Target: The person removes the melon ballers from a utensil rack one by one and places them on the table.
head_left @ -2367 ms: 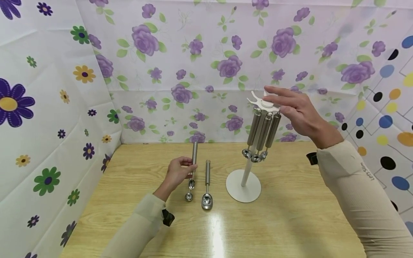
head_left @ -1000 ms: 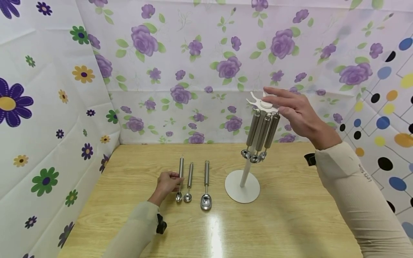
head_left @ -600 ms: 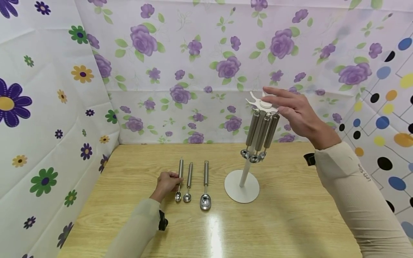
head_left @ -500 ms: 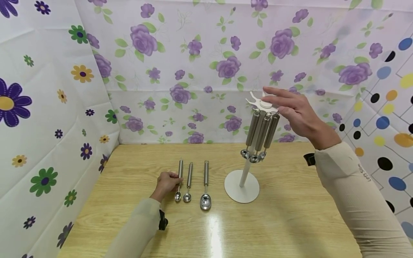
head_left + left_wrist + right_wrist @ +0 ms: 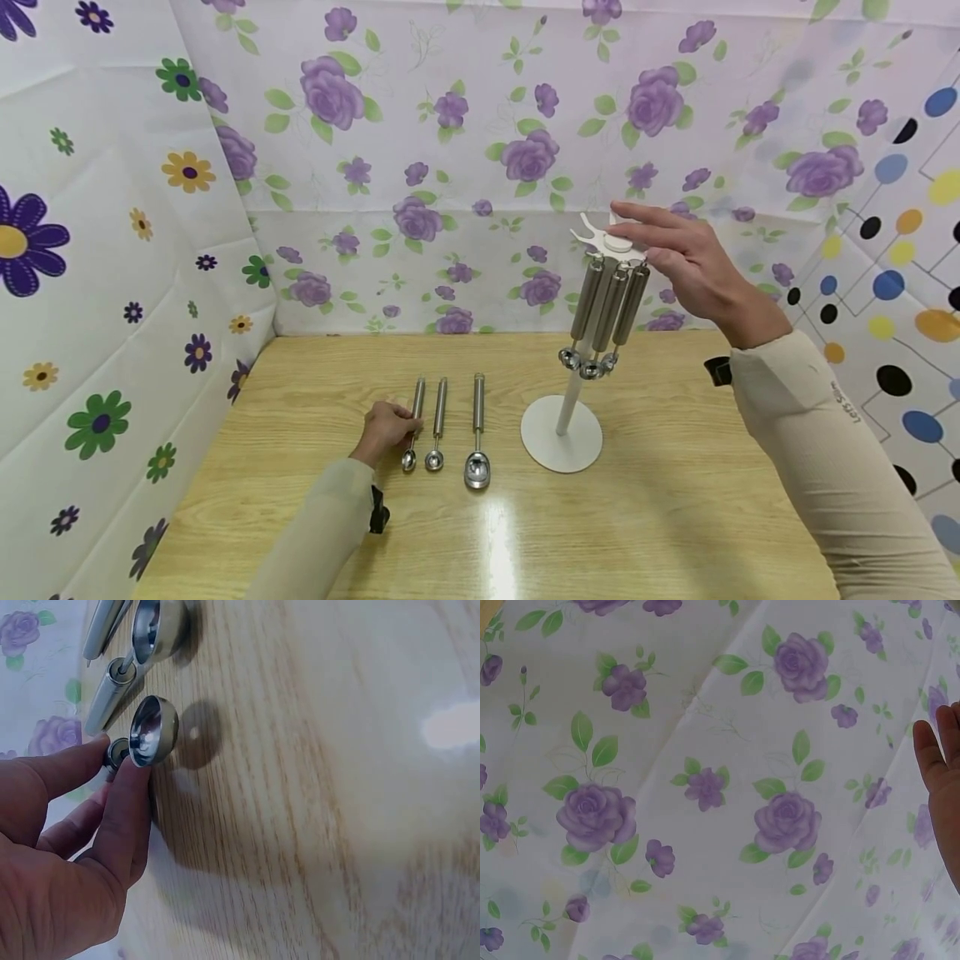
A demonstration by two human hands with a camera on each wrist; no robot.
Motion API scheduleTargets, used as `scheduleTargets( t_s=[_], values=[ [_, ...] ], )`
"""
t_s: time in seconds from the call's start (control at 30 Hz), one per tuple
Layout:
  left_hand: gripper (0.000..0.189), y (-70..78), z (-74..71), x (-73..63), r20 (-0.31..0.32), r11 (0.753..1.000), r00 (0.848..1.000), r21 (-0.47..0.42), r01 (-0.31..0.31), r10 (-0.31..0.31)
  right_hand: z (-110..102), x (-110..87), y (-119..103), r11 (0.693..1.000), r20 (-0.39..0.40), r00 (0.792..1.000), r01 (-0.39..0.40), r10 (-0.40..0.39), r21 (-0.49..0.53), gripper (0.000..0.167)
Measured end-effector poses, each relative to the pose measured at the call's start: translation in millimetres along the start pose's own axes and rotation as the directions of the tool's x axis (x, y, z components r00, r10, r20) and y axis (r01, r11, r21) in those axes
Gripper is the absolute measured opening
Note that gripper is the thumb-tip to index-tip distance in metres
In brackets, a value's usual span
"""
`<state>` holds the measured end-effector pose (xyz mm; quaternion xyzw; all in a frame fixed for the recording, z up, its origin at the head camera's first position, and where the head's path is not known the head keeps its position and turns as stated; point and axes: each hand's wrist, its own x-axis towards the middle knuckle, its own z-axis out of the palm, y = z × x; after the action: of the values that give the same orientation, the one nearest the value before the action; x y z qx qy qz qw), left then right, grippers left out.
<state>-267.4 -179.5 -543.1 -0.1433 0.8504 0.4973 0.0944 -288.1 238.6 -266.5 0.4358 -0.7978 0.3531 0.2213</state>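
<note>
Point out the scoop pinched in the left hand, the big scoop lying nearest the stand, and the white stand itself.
Pinched scoop (image 5: 154,731): left wrist view, on its bowl.
Big scoop (image 5: 478,417): head view, on its handle.
White stand (image 5: 543,440): head view, on its round base.

I keep the bare left hand (image 5: 386,425) low, at the left in the scene, with its thumb and fingers in a pinch. The arm in a cream fabric sleeve (image 5: 318,529) comes from the near edge. The bare right hand (image 5: 690,262) I hold higher, at the right, its fingers extended toward the left and the thumb below them.
</note>
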Motion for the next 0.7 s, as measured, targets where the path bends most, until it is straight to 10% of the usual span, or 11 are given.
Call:
scheduleTargets(
  t_s=[0.7],
  values=[
    [0.013, -0.5, 0.0, 3.5, -0.016, 0.994, 1.000, 0.109, -0.002, 0.003, 0.5, -0.5, 1.7, 1.000, 0.000, 1.000, -0.006, 0.006, 0.004, 0.057]
  ],
)
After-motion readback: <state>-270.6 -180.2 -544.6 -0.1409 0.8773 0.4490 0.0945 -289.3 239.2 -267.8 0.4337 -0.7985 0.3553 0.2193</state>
